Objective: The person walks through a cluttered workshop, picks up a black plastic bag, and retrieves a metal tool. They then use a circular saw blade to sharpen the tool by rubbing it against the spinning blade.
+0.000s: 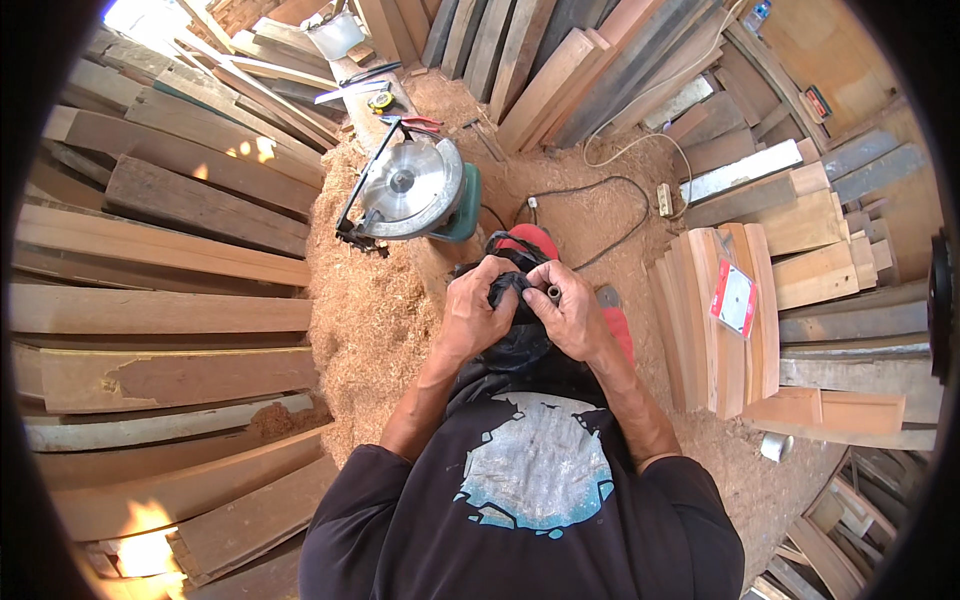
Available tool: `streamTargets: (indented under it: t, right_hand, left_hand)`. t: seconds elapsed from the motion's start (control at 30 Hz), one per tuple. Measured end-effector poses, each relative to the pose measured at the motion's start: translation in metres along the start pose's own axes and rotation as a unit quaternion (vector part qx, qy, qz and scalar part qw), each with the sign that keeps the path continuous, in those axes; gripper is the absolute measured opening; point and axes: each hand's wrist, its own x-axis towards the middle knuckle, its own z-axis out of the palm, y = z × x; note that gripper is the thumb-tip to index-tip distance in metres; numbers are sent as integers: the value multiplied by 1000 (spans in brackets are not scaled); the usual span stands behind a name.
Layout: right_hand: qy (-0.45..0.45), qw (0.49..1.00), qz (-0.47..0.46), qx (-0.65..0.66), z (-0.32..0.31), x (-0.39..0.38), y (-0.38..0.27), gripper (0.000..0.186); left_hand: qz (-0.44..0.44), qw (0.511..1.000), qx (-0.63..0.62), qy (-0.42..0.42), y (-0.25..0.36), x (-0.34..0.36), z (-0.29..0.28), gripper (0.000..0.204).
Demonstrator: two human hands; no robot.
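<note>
In front of my lap, both hands grip a crumpled black plastic bag (pixel 518 345). My left hand (pixel 474 308) pinches its bunched top between thumb and fingers. Closed on the same plastic from the other side is my right hand (pixel 572 312). A small brass-coloured metal ring (pixel 553 293) shows at the right hand's fingers; whether it is held or lies behind them I cannot tell. Just beyond the hands, to the left, a circular saw (pixel 455 205) with a green body lies with its large round blade (pixel 403 178) facing up.
Sawdust (pixel 370 330) is heaped at left. Beyond the saw are red-handled pliers (pixel 412 122) and a yellow tape measure (pixel 381 101). A black power cord (pixel 640 190) curves across the floor. Stacked boards (pixel 165 310) line the left; a flat red-and-white package (pixel 734 298) rests on planks at right.
</note>
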Motion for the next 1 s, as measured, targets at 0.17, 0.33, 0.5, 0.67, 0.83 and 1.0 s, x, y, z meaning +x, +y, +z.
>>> streamTargets:
  t: [0.17,0.33,0.5,0.67,0.83,1.0]
  right_hand:
    - [7,999,-9,-32,1,-1,7,17]
    - [47,998,36,15,3,1,8,19]
    - [49,998,38,10,11,-1,14,19]
    - [70,996,-53,-25,11,-2,21,19]
    - [39,994,-89,-47,11,-2,6,20]
    - [12,994,-99,-45,10,-6,4,18]
  left_hand:
    - [42,998,6,44,-1,-5,7,20]
    - [11,1000,-14,1,2,-4,1,21]
    - [19,997,28,-66,4,1,-8,26]
    - [3,996,30,-79,3,0,-6,23]
    - [21,998,54,6,-6,-3,0,22]
    - [-1,998,6,58,-8,-11,5,24]
